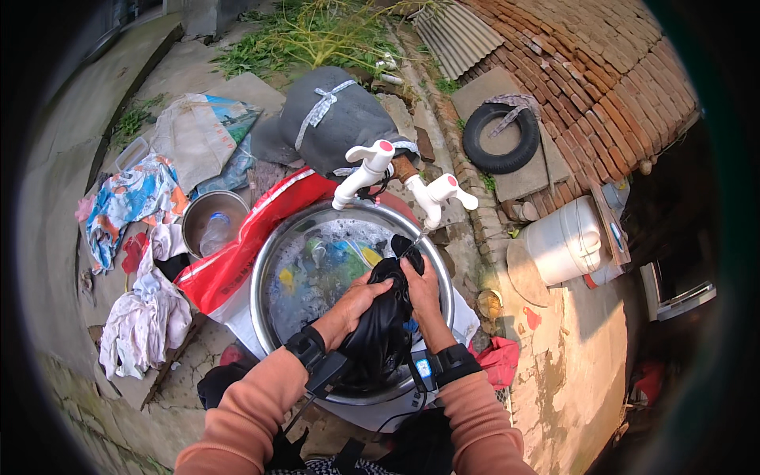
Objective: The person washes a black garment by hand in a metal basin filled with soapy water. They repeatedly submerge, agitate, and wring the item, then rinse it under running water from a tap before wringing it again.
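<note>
Both hands grip a wet black garment (pixel 377 335) over a round metal basin (pixel 259 297). My left hand (pixel 355 306) holds the cloth at its left side, fingers curled on it. On the right, my right hand (pixel 423 291) pinches its upper part just below the running tap. Water from the right white plastic tap (pixel 436 199) falls onto the top of the garment. Its lower part hangs into the basin. Soapy water and foam fill the basin, with blue, green and yellow cloth (pixel 344 255) partly under the surface. A second white tap (pixel 368 169) stands to the left.
Left of the basin are a red plastic sheet (pixel 255 237), a metal pot (pixel 191 228) holding a plastic bottle, and heaps of cloth (pixel 151 323). Behind the taps is a grey wrapped bulk (pixel 338 119). A tyre (pixel 475 145) and a white bucket (pixel 561 240) lie to the right.
</note>
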Available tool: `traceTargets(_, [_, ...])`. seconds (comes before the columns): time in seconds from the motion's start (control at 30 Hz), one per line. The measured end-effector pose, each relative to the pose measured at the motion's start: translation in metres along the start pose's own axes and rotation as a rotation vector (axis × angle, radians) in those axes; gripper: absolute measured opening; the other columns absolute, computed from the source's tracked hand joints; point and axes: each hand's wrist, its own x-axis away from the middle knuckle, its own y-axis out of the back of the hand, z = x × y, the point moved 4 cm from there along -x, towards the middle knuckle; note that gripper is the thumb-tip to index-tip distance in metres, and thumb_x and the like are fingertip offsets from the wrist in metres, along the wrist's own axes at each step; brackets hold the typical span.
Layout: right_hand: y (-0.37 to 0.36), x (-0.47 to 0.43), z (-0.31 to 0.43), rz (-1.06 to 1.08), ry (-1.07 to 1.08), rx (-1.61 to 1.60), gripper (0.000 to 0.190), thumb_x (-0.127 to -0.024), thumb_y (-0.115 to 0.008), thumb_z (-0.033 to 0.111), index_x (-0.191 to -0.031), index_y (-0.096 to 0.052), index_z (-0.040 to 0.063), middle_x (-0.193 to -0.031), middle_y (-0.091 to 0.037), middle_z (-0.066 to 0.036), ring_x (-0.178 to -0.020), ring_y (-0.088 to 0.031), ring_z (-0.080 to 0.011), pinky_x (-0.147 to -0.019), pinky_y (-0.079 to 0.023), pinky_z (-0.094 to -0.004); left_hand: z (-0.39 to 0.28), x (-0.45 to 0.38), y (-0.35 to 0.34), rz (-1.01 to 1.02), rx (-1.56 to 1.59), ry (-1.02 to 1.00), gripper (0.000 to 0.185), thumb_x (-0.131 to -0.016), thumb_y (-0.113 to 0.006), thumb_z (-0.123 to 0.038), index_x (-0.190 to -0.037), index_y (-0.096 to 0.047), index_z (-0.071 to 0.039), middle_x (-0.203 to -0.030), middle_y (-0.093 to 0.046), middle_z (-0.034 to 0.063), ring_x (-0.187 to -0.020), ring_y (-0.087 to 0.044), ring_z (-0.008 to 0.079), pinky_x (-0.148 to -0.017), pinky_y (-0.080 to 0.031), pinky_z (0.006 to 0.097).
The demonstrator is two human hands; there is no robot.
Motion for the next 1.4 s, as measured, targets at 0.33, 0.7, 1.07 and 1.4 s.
traceTargets(0.33, [-0.013,-0.004,0.025,-0.163,0.03,0.159,0.03,-0.083,-0.058,0.029,-0.089,-0.056,0.0,-0.082,-0.058,-0.01,-0.072,-0.056,-0.021,-0.068,-0.042,-0.0343,0.002,0.004,-0.005,0.044,0.012,-0.054,0.032,-0.082,-0.056,-0.002,-0.113,-0.053,-0.005,-0.095,-0.061,0.0059,-0.078,-0.061,0.0158,-0.067,-0.052,0.0292])
traceTargets(0.7, [-0.012,0.008,0.032,-0.231,0.362,0.626,0.03,-0.08,-0.062,0.027,-0.091,-0.054,0.001,-0.094,-0.055,-0.011,-0.085,-0.055,-0.031,-0.072,-0.043,-0.0378,0.0,0.01,-0.008,0.041,0.053,-0.017,0.03,-0.082,-0.057,-0.005,-0.111,-0.051,-0.002,-0.096,-0.061,0.0089,-0.078,-0.063,0.0178,-0.068,-0.053,0.03])
traceTargets(1.07, [0.015,0.014,-0.032,0.334,-0.46,-0.939,0.048,-0.087,-0.051,0.043,-0.113,-0.054,0.002,-0.107,-0.061,-0.01,-0.091,-0.061,-0.0203,-0.083,-0.048,-0.0332,-0.018,0.023,-0.027,0.23,0.172,-0.003,0.039,-0.082,-0.062,-0.017,-0.117,-0.047,-0.005,-0.1,-0.059,0.0089,-0.083,-0.061,0.0185,-0.069,-0.053,0.0317])
traceTargets(1.4, [-0.021,0.027,0.048,0.261,0.199,-0.059,0.039,-0.084,-0.061,0.02,-0.117,-0.051,0.003,-0.11,-0.056,-0.007,-0.099,-0.053,-0.0142,-0.088,-0.041,-0.0279,-0.04,-0.005,0.014,-0.057,0.38,-0.21,0.037,-0.087,-0.054,-0.036,-0.112,-0.05,-0.008,-0.097,-0.06,0.0085,-0.081,-0.06,0.0221,-0.071,-0.052,0.0392])
